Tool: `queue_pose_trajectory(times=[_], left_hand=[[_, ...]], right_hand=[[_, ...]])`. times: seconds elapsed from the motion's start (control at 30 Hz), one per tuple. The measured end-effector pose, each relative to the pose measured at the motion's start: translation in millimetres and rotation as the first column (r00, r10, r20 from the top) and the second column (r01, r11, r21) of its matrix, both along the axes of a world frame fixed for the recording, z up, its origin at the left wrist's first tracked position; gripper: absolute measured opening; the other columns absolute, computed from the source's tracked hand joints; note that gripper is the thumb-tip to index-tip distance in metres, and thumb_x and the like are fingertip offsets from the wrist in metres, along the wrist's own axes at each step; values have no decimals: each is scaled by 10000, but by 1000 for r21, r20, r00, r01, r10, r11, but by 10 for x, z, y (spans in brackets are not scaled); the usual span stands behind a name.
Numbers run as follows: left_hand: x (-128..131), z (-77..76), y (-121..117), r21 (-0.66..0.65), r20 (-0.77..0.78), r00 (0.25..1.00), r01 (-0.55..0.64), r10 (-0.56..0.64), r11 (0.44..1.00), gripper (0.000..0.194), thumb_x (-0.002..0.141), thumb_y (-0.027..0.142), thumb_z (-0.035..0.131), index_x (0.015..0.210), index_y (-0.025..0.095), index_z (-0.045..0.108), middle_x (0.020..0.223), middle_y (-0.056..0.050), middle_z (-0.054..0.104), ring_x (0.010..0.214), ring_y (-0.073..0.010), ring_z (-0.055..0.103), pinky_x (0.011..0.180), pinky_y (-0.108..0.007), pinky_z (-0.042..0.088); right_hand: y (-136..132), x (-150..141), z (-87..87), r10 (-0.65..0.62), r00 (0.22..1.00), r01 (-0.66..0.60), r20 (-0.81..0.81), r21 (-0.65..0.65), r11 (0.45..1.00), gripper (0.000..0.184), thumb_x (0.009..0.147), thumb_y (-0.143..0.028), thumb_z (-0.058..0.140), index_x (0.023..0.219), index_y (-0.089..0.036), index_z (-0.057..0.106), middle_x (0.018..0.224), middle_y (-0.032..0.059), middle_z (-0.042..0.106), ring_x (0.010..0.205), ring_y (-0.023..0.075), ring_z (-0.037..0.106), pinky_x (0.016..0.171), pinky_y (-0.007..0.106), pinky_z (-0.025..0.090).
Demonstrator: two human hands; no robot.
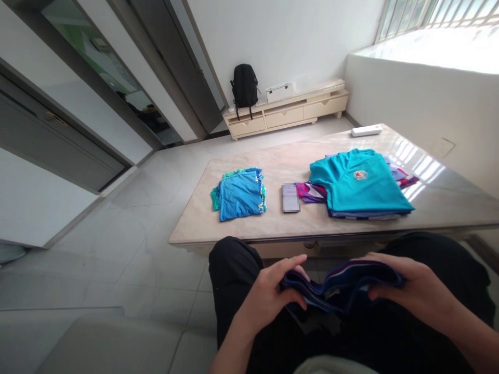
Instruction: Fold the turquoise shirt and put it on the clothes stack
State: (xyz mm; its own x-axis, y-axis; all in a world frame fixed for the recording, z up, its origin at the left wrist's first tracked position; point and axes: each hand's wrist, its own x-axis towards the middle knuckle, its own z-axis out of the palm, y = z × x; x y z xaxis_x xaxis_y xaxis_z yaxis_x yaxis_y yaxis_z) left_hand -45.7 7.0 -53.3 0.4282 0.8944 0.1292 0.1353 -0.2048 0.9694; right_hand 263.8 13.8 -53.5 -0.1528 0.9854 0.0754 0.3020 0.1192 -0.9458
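Over my lap, both hands grip a dark navy garment with red and white stripes [343, 283]. My left hand [273, 291] pinches its left end, and my right hand [409, 291] grips its right end. I sit in black trousers in front of a low marble table [273, 223]. On the table lies a folded stack of blue and green cloths [239, 194] at the left. A pile of garments topped by a teal shirt with a small badge [360, 182] lies at the right.
A small blurred rectangle [290, 198] lies between the two piles. A white remote-like object [366, 131] rests at the table's far edge. A black backpack [245, 87] and a white box [279, 92] stand on a low cream cabinet [288, 113] by the far wall.
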Motion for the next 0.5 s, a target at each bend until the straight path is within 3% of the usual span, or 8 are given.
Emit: queue_pose_trajectory(times=[0.07,0.13,0.3,0.4,0.5], left_hand=[[-35,38,13,61,-71,997,27,-22,998,608,883,346,825,1448,267,613,1133,-79,772,983,-204,753,927,-332,609],[-39,70,22,110,-152,988,26,-9,994,543,880,329,829,1388,256,653,1100,-74,781,1011,-207,749,944,-322,596],[29,99,44,198,-212,974,-33,76,980,170,930,336,770,1020,192,769,913,-66,772,839,-177,730,793,-256,552],[58,94,61,174,-191,975,-76,110,982,159,929,337,767,926,178,774,852,-59,764,784,-167,713,732,-241,521],[74,75,73,138,-184,970,-133,157,981,163,913,342,781,907,178,773,826,-42,768,741,-156,697,701,-234,503]], right_hand=[[10,-4,62,103,994,-103,21,-6,995,454,773,-688,800,856,-243,830,803,37,770,725,238,698,675,309,538],[14,-27,108,126,991,-127,49,20,992,489,824,-712,738,767,-230,796,711,31,716,640,203,641,627,302,497],[16,-66,134,27,996,-38,83,134,990,441,849,-661,748,728,-237,767,690,22,687,614,183,614,612,298,475],[19,-60,106,-19,993,-1,115,172,985,346,867,-569,775,732,-251,754,688,8,677,615,177,618,614,291,478],[13,-69,64,-117,981,83,153,213,974,371,881,-597,738,719,-263,739,703,10,696,617,191,640,609,299,507]])
